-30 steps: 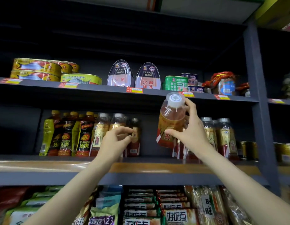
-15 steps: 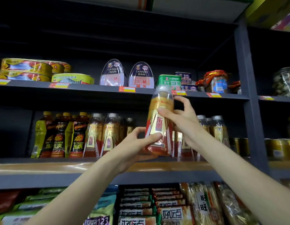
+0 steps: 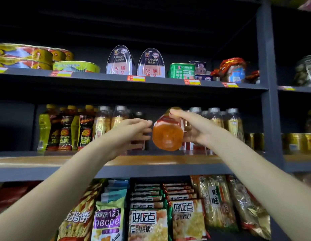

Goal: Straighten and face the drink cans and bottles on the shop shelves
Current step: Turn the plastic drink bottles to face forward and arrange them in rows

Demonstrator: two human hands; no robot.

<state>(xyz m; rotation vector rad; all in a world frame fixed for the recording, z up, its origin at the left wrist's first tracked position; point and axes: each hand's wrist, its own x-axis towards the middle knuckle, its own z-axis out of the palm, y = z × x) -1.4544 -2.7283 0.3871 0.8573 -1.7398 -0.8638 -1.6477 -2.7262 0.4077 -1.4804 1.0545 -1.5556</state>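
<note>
Head view. Right hand [image 3: 194,129] curled round an orange drink bottle [image 3: 167,132], thumb on top, fingers underneath; bottle tipped flat with its base turned toward the camera, held in the air above the wooden middle shelf [image 3: 47,160], in the gap between two rows of standing bottles. Left hand [image 3: 132,132] just left of the bottle, fingers straight and loose, gripping nothing; whether the fingertips touch the bottle cannot be told. Left of the gap, clear-capped orange bottles [image 3: 106,124] upright, and farther left dark energy-drink bottles [image 3: 66,129] with yellow caps. Right of the gap, more clear-capped bottles [image 3: 233,122] upright, then gold cans [image 3: 293,142] at far right. Upper shelf: flat fish tins [image 3: 24,56] at left, two canned ham tins [image 3: 135,62] in the middle. Lower shelf: snack packets [image 3: 147,221] near the camera.
</note>
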